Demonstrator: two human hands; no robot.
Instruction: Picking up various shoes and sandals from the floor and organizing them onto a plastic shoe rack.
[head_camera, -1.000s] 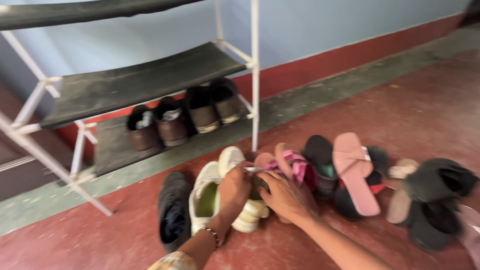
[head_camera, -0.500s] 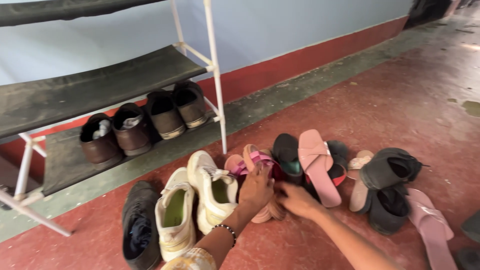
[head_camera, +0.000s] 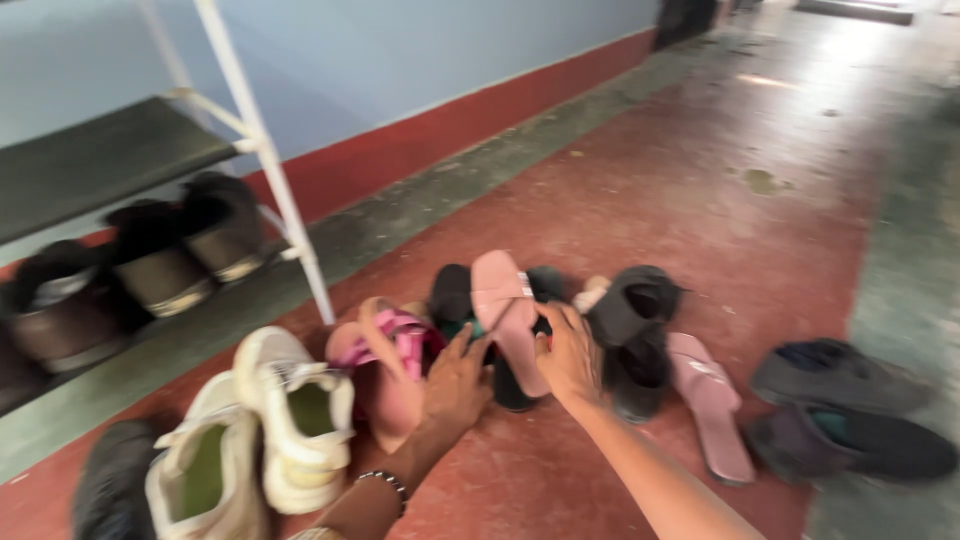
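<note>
Head view, both hands moved right since before, left hand (head_camera: 455, 385) spread on the pink strappy sandal (head_camera: 385, 355), right hand (head_camera: 568, 352) spread, touching the pink slide (head_camera: 508, 315) atop dark shoes (head_camera: 455, 295) on the floor, white sneakers (head_camera: 255, 430) now left behind.

Both your arms reach forward and low from the bottom edge of the view, forearms bare; your left hand (head_camera: 455, 385) lies palm down, back of the hand toward the camera, its fingers (head_camera: 462, 345) spread loosely and pointing away from you; a dark beaded bracelet circles your left wrist; your right hand (head_camera: 568, 350) sits just beside it, slightly further ahead, palm down too, fingers (head_camera: 548, 322) curled a little and angled toward the left hand; the two hands are close but apart; the right forearm runs diagonally in from the lower right; motion blur hides whether either hand grips anything.
</note>
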